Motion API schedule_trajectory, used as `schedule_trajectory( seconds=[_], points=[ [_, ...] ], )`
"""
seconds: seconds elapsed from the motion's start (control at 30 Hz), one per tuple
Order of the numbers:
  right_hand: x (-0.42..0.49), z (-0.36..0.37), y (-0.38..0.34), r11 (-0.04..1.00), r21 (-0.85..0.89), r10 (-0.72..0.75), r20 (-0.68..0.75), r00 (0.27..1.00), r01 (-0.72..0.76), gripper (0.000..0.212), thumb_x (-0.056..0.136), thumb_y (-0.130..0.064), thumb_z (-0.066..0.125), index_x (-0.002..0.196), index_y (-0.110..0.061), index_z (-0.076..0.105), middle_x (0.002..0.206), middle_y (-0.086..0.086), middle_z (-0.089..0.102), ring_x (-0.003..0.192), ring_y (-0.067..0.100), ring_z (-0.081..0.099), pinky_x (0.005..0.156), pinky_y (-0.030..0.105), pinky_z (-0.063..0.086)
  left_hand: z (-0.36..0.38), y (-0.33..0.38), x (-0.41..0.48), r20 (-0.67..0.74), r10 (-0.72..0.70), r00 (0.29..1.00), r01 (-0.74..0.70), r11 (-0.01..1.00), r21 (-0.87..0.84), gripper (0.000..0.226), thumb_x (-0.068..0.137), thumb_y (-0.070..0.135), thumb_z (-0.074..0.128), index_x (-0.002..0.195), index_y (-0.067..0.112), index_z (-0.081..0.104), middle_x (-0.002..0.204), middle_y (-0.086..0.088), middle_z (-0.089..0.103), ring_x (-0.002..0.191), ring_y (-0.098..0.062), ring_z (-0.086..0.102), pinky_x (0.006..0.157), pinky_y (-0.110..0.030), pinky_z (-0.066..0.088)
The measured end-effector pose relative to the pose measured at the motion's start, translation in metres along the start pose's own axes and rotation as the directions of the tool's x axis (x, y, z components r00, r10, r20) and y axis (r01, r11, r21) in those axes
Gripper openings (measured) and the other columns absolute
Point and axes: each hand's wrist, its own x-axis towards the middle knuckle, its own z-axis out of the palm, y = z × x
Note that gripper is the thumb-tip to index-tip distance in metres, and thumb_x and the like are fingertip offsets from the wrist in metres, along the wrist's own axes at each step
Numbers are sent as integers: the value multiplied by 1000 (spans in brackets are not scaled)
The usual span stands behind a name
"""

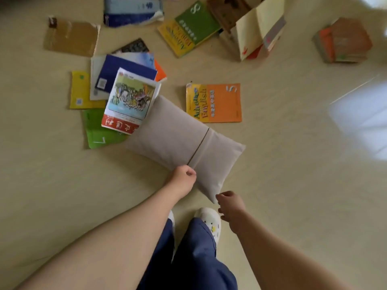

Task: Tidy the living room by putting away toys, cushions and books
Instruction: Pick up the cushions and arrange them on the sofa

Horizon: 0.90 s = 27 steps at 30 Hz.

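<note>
A beige cushion (pixel 178 139) lies slanted on the floor in front of my feet. My left hand (pixel 184 178) grips its near edge beside the dark seam. My right hand (pixel 231 206) hovers at the cushion's near corner with loosely curled fingers; whether it touches the fabric I cannot tell. An illustrated red-and-white book (pixel 129 101) leans on the cushion's far left end, on top of a heap of books (pixel 104 80). An orange English textbook (pixel 214 102) lies just beyond the cushion.
More books are strewn further off: a green-and-yellow one (pixel 188 28), a blue one (pixel 132 11), an open book standing tent-like (pixel 259 28), a stack at the right (pixel 341 40). A cardboard piece (pixel 71 36) lies far left. My feet in white slippers (pixel 209 222) stand below.
</note>
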Motion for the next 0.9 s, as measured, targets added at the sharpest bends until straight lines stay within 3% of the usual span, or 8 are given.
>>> schedule_trajectory(
  seconds=[0.1,0.23,0.37,0.47,0.63,0.73,0.8,0.9],
  points=[
    [63,14,19,998,36,55,-9,998,-55,23,90,-15,56,110,-4,55,89,9,55,72,18,46,66,29,37,22,-34,57,8,-27,1000,27,999,-19,12,90,11,52,94,14,64,102,-14,67,98,-29,62,79,-27,46],
    [133,33,35,962,231,134,56,989,-143,66,85,-33,65,139,-8,35,136,13,44,121,30,43,86,33,31,32,-65,129,12,-66,998,66,994,-87,14,91,7,50,80,14,55,73,-1,54,78,-18,51,50,-19,34],
    [162,53,41,898,386,168,138,976,-209,76,73,-47,72,132,-10,41,117,8,57,101,26,56,78,33,41,30,-81,161,-7,-92,996,91,992,-92,29,88,3,51,62,15,47,60,-2,51,54,-12,44,45,-18,30],
    [153,55,28,869,484,94,47,994,-106,49,79,-38,70,114,-9,50,95,8,64,78,22,60,60,30,46,19,-71,155,-59,-38,998,27,984,-175,31,90,4,50,62,17,47,58,0,48,52,-10,41,39,-15,30],
    [62,41,-33,776,629,-17,-61,998,52,36,84,-31,66,111,-14,49,96,3,60,82,20,59,60,29,48,-26,-23,86,-170,-8,985,-40,959,-281,21,87,14,54,68,20,51,75,-2,59,75,-22,57,61,-26,38],
    [-15,28,-83,724,678,-65,-112,992,124,47,83,-30,67,124,-11,52,117,7,61,101,25,61,82,38,54,-64,14,16,-184,15,983,-66,960,-274,15,88,12,50,79,23,56,91,-2,62,90,-25,61,73,-28,42],
    [-81,13,-117,700,698,-109,-101,989,149,46,84,-28,66,124,-10,53,117,11,63,104,27,62,91,41,52,-97,42,-44,-186,134,973,-171,964,-204,31,88,0,43,97,23,62,100,-1,63,97,-22,60,76,-24,43],
    [-177,-13,-156,719,668,-175,-93,980,192,34,86,-25,63,115,-9,57,103,12,65,91,27,64,83,38,53,-141,71,-129,-107,313,944,-315,949,-6,50,84,-8,45,123,20,56,122,4,55,114,-15,52,95,-22,42]
  ],
)
